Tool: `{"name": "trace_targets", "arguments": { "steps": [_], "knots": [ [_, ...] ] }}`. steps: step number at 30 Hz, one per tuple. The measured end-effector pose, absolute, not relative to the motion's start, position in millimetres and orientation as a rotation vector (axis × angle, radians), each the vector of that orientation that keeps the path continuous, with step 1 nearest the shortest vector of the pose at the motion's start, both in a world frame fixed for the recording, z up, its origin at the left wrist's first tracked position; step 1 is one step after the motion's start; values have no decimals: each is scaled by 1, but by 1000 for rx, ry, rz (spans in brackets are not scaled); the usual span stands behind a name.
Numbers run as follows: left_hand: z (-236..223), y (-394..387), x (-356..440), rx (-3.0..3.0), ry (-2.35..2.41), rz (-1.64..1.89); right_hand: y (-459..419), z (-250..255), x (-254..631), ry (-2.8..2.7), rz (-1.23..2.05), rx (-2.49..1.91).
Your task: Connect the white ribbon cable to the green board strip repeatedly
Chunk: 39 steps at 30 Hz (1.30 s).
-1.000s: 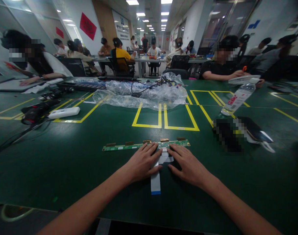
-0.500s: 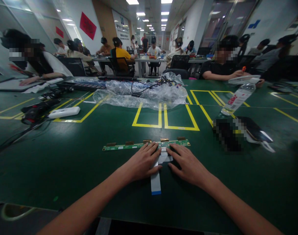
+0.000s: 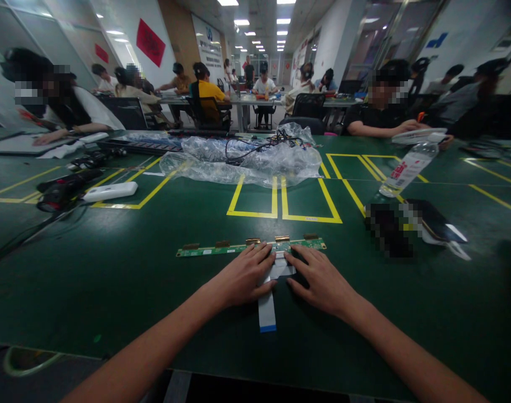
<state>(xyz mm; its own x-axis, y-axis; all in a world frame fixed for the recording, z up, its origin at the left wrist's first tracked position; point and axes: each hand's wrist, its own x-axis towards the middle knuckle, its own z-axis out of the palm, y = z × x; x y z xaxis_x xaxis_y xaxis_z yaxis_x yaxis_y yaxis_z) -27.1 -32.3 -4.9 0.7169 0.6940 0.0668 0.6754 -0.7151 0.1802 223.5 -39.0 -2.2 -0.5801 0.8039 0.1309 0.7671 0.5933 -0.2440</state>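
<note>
A long, narrow green circuit board (image 3: 211,252) lies across the table in front of me, with several brown-gold tabs along its far edge. From its near side a white flat ribbon cable (image 3: 266,310) runs toward me, folded near the board and ending in a blue strip. My left hand (image 3: 244,274) lies over the board's near edge and the cable's left side, fingers stretched out. On the other side, my right hand (image 3: 322,277) rests with spread fingers, its index fingertip at the white connector end. The fingertips of both hands partly cover the joint between cable and board.
Crumpled clear plastic wrap (image 3: 255,162) with black cables lies beyond the board. A tilted water bottle (image 3: 410,165) and a dark phone-like object (image 3: 435,221) are at right. At left are a white device (image 3: 110,192) and a black-and-red tool (image 3: 66,190). Other people sit around.
Both hands stay at the cable and board almost unmoved. The fingers and the folded part of the cable have shifted very slightly.
</note>
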Motion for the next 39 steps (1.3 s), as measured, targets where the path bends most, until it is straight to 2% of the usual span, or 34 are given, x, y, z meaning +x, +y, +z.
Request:
{"name": "trace_targets", "arguments": {
  "steps": [39],
  "knots": [
    [-5,-35,-21,2862,1160,170,-39,-2,220,-2619,118,-1306]
  ]
}}
